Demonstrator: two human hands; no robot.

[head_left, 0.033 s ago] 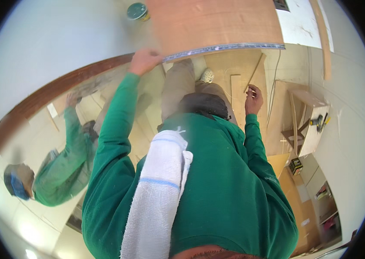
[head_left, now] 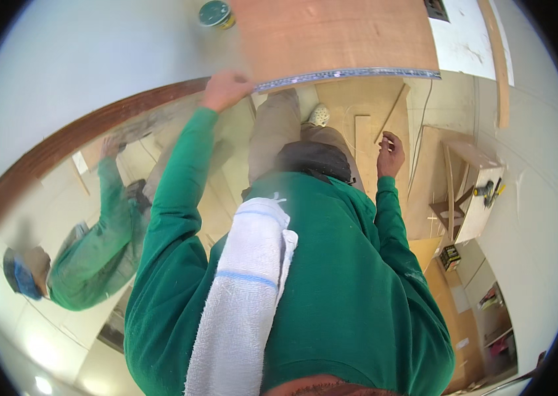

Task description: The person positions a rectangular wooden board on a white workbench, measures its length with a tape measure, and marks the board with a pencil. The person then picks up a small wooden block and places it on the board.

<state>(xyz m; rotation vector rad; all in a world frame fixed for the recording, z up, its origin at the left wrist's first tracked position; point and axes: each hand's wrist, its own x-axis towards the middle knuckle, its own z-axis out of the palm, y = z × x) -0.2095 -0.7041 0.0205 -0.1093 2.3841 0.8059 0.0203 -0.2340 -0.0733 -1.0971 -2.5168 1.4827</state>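
A wooden board [head_left: 335, 36] spans the top of the view, with a long metal strip [head_left: 351, 72] along its near edge. My left hand [head_left: 225, 89] is closed at the strip's left end, its fingertips blurred against it. My right hand [head_left: 390, 153] is lower at the right, fingers curled near a narrow wooden slat [head_left: 394, 109]; what they hold, if anything, is too small to make out. A white towel [head_left: 236, 310] with blue stripes hangs down my green top.
A dark-framed mirror [head_left: 48, 264] at left reflects a green-clad person. A green-lidded tub [head_left: 214, 14] stands beside the board. At right are a wooden box frame [head_left: 447, 178] with a drill [head_left: 483, 190], loose plywood [head_left: 427, 142] and a cable [head_left: 417, 153].
The whole view has shifted very slightly, the board and objects appearing a little lower and to the right. Both my hands keep much the same pose.
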